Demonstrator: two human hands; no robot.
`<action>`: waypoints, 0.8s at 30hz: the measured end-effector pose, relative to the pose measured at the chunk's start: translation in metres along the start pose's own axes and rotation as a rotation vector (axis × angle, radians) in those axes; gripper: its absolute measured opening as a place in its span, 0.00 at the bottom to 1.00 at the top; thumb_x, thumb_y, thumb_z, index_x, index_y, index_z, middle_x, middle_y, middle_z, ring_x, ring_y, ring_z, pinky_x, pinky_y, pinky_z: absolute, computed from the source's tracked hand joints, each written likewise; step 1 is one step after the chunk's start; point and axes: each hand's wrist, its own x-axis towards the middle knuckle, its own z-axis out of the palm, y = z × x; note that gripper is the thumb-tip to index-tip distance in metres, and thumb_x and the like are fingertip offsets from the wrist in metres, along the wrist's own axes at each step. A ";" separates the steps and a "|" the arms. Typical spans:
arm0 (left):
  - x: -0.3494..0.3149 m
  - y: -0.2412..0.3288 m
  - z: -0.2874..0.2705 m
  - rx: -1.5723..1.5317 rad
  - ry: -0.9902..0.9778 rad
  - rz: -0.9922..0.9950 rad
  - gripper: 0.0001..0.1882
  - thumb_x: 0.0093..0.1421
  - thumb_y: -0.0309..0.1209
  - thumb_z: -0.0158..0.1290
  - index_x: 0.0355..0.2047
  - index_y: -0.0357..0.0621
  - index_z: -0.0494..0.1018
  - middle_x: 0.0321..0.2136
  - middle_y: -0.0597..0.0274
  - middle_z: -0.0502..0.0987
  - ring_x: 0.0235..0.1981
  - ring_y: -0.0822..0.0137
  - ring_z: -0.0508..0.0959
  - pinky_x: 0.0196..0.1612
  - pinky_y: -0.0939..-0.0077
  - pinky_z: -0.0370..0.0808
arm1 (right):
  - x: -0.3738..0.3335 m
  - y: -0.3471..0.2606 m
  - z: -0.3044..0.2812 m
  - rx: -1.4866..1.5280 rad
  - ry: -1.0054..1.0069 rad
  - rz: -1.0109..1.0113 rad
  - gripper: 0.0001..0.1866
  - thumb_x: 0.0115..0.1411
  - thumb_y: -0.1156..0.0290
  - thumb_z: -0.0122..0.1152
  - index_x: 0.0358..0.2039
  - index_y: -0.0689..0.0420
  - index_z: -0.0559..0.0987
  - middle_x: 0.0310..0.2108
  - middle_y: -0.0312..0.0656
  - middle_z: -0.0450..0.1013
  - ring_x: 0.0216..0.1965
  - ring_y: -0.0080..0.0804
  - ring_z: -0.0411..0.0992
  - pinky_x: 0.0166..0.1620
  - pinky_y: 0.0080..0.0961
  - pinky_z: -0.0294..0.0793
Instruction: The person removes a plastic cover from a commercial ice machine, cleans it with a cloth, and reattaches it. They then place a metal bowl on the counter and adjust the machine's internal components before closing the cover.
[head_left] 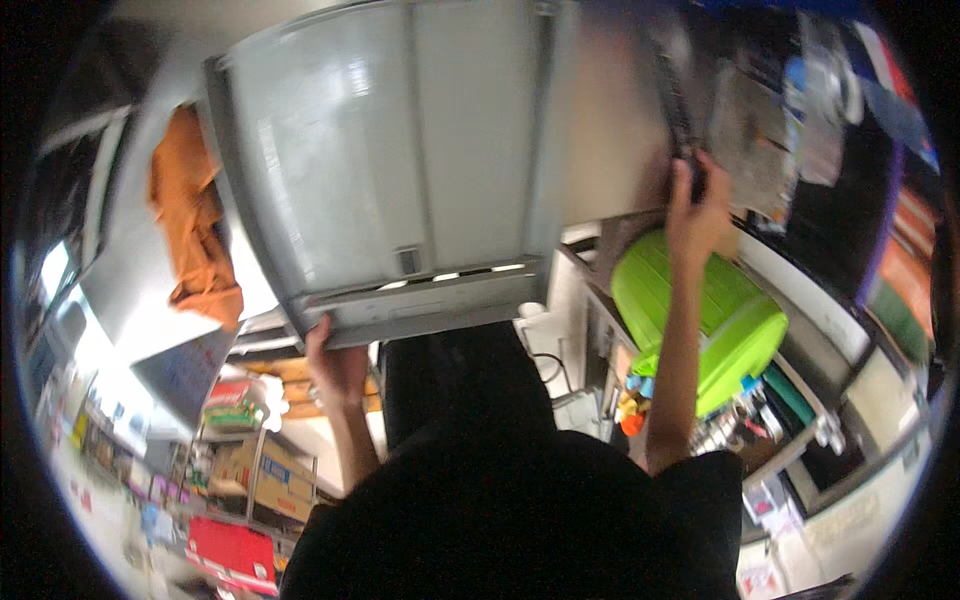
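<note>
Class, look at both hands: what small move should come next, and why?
Probably steady the grey panel with the left hand before shifting the right hand: the left grips the panel's lower left corner, while the right is apart from it, at a dark strip too blurred to identify.

No readable text, just a blurred blue-and-white label (275, 471) on a cardboard box (237, 466), lower left

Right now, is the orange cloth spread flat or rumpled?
Rumpled: the orange cloth shows creases and an uneven outline, left of the grey panel.
</note>
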 end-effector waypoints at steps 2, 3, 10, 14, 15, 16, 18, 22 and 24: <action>-0.004 -0.001 -0.001 -0.068 -0.085 -0.008 0.23 0.51 0.35 0.54 0.47 0.42 0.64 0.46 0.57 0.69 0.49 0.61 0.66 0.53 0.62 0.61 | 0.003 -0.014 -0.002 -0.176 -0.021 -0.028 0.16 0.55 0.62 0.58 0.40 0.58 0.74 0.36 0.47 0.72 0.41 0.45 0.70 0.43 0.32 0.68; -0.001 -0.001 0.000 -0.068 -0.080 -0.015 0.23 0.52 0.35 0.54 0.47 0.42 0.64 0.45 0.57 0.69 0.48 0.61 0.67 0.53 0.63 0.61 | 0.005 -0.020 -0.005 -0.190 0.021 -0.133 0.16 0.55 0.62 0.58 0.40 0.58 0.74 0.37 0.48 0.71 0.42 0.46 0.69 0.44 0.33 0.68; -0.003 -0.011 0.020 -0.157 -0.048 -0.003 0.23 0.55 0.40 0.50 0.47 0.39 0.64 0.42 0.57 0.71 0.46 0.61 0.70 0.48 0.65 0.67 | -0.066 -0.063 -0.032 0.394 -0.044 0.161 0.13 0.60 0.65 0.53 0.41 0.61 0.72 0.36 0.39 0.70 0.35 0.24 0.65 0.41 0.19 0.63; -0.005 -0.009 0.026 -0.210 -0.002 -0.037 0.25 0.55 0.38 0.49 0.48 0.35 0.61 0.41 0.53 0.69 0.42 0.62 0.73 0.42 0.71 0.74 | -0.129 -0.087 -0.030 1.245 -0.313 1.253 0.20 0.61 0.55 0.50 0.45 0.57 0.69 0.40 0.38 0.69 0.40 0.29 0.67 0.45 0.26 0.65; -0.007 -0.009 0.026 -0.181 0.032 -0.045 0.25 0.54 0.38 0.50 0.48 0.34 0.61 0.41 0.53 0.69 0.42 0.62 0.73 0.42 0.71 0.74 | -0.140 -0.092 -0.026 1.434 -0.415 1.295 0.21 0.60 0.55 0.50 0.46 0.56 0.68 0.42 0.39 0.69 0.43 0.30 0.66 0.47 0.29 0.65; -0.009 -0.009 0.026 -0.174 0.014 -0.045 0.26 0.54 0.38 0.50 0.48 0.34 0.60 0.41 0.52 0.69 0.42 0.61 0.73 0.42 0.71 0.74 | -0.148 -0.096 -0.022 1.579 -0.492 1.374 0.22 0.59 0.55 0.51 0.48 0.56 0.68 0.45 0.39 0.68 0.46 0.32 0.66 0.48 0.32 0.65; -0.011 -0.008 0.023 -0.088 0.034 -0.092 0.28 0.53 0.38 0.50 0.49 0.34 0.59 0.43 0.51 0.67 0.45 0.59 0.70 0.45 0.68 0.71 | -0.153 -0.100 -0.011 1.672 -0.598 1.398 0.23 0.59 0.55 0.53 0.50 0.54 0.66 0.49 0.39 0.66 0.50 0.33 0.64 0.51 0.35 0.65; -0.012 -0.004 0.016 -0.033 0.025 -0.179 0.30 0.52 0.38 0.51 0.51 0.34 0.57 0.45 0.49 0.65 0.50 0.56 0.66 0.51 0.63 0.65 | -0.140 -0.097 -0.006 1.379 -0.725 1.199 0.27 0.57 0.57 0.55 0.53 0.55 0.63 0.52 0.40 0.63 0.53 0.35 0.61 0.53 0.37 0.64; -0.013 -0.001 0.013 -0.007 0.032 -0.173 0.30 0.51 0.37 0.51 0.51 0.34 0.57 0.46 0.48 0.65 0.50 0.56 0.65 0.52 0.61 0.63 | -0.129 -0.095 -0.009 1.122 -0.825 1.042 0.28 0.57 0.58 0.56 0.54 0.55 0.62 0.52 0.41 0.62 0.52 0.36 0.61 0.53 0.37 0.61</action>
